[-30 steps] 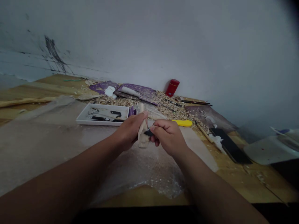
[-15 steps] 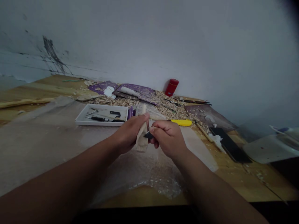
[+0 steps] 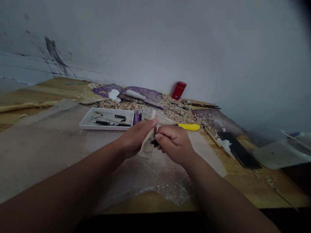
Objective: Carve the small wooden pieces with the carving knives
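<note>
Wooden carving (image 3: 147,149) — one piece — clasped in left-hand fingers (image 3: 145,125); right-hand fingers (image 3: 167,132) curl shut around one black knife (image 3: 154,141).

Bare left forearm (image 3: 73,176), bare right forearm (image 3: 213,184), bare left hand (image 3: 134,140), bare right hand (image 3: 173,144), slender fingers (image 3: 167,131)

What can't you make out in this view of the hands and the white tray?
Head view:
Black pointed tool: mostly hidden by the right hand.
Pale carved wood piece: middle hidden by the left hand.
Small tools in white rectangular tray: too small and dim to identify.
</note>
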Action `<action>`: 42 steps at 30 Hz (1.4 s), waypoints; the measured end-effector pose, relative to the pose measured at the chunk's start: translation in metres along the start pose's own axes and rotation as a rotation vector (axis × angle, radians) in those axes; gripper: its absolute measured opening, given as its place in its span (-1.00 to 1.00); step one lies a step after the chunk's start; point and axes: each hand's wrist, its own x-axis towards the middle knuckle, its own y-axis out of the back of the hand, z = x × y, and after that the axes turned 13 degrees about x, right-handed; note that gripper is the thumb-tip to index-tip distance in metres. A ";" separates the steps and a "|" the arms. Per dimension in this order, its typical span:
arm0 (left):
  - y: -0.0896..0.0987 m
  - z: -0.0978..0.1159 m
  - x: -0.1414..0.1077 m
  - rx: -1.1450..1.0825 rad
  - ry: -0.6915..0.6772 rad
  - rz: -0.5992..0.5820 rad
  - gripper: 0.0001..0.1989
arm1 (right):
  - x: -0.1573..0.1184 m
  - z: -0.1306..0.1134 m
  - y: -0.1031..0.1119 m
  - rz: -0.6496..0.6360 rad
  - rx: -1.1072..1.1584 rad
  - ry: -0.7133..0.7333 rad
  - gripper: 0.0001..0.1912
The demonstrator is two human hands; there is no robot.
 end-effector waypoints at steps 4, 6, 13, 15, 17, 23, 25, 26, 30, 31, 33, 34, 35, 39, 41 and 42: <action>0.000 0.000 0.000 0.006 0.012 -0.038 -0.56 | 0.002 0.002 0.002 -0.051 0.034 0.009 -0.74; 0.000 -0.001 0.000 0.007 0.009 -0.044 -0.55 | 0.003 0.003 0.002 -0.064 0.082 -0.021 -0.74; 0.002 -0.005 0.005 -0.117 -0.018 0.005 -0.55 | 0.000 0.011 0.004 0.021 0.378 -0.159 -0.77; 0.003 -0.003 0.005 -0.132 -0.001 0.076 -0.57 | 0.000 0.013 0.004 0.076 0.468 -0.206 -0.78; 0.002 -0.001 0.005 -0.119 0.011 0.121 -0.57 | 0.000 0.014 0.003 0.109 0.506 -0.254 -0.78; 0.001 0.001 0.004 -0.009 -0.008 0.145 -0.57 | 0.003 0.013 -0.003 0.132 0.478 -0.318 -0.77; 0.002 0.000 0.004 0.047 -0.021 0.165 -0.55 | 0.003 0.012 -0.004 0.142 0.465 -0.339 -0.77; 0.002 -0.001 0.003 0.082 -0.031 0.186 -0.54 | 0.004 0.012 -0.005 0.144 0.457 -0.350 -0.76; 0.003 -0.001 0.002 0.280 -0.069 0.300 -0.51 | 0.005 0.010 -0.006 0.172 0.444 -0.391 -0.76; 0.003 -0.002 0.002 0.320 -0.077 0.324 -0.51 | 0.005 0.010 -0.006 0.181 0.444 -0.398 -0.76; 0.003 -0.002 0.002 0.354 -0.090 0.355 -0.51 | 0.006 0.010 -0.007 0.196 0.444 -0.396 -0.77; 0.003 -0.003 0.003 0.345 -0.095 0.360 -0.52 | 0.006 0.010 -0.007 0.199 0.442 -0.391 -0.77; 0.004 -0.003 0.003 0.326 -0.097 0.352 -0.52 | 0.006 0.010 -0.008 0.201 0.437 -0.384 -0.77; 0.003 -0.003 0.004 0.196 -0.088 0.251 -0.54 | 0.005 0.010 -0.007 0.176 0.351 -0.292 -0.76; 0.002 -0.002 0.003 0.136 -0.075 0.220 -0.56 | 0.004 0.009 -0.006 0.155 0.250 -0.194 -0.75; 0.001 -0.001 0.003 0.108 -0.067 0.205 -0.56 | 0.003 0.009 -0.005 0.145 0.204 -0.147 -0.75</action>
